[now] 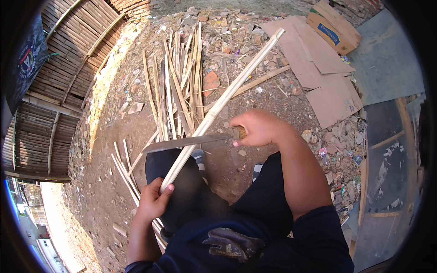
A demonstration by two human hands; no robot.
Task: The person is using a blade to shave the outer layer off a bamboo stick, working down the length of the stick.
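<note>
While clamped near its low end by left hand [152, 202] fingers, long pale split bamboo strip [218, 104] likely light, stiff, splintery; right hand [257, 128] fisted round grey-bladed knife [186, 142].

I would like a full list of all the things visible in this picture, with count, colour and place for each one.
bamboo pole: one, pale yellow, runs from the left hand up to the upper right
knife: one, grey blade, lies across the pole
bamboo strips: many, pale yellow, on the ground at upper centre
thin strips: several, pale, on the ground by the left hand
cardboard sheets: several, brown, upper right
bamboo fence: one, brown, left side
rubble and litter: many pieces, mixed colours, on the dirt
left hand: grips the pole's lower end
right hand: grips the knife handle
</note>
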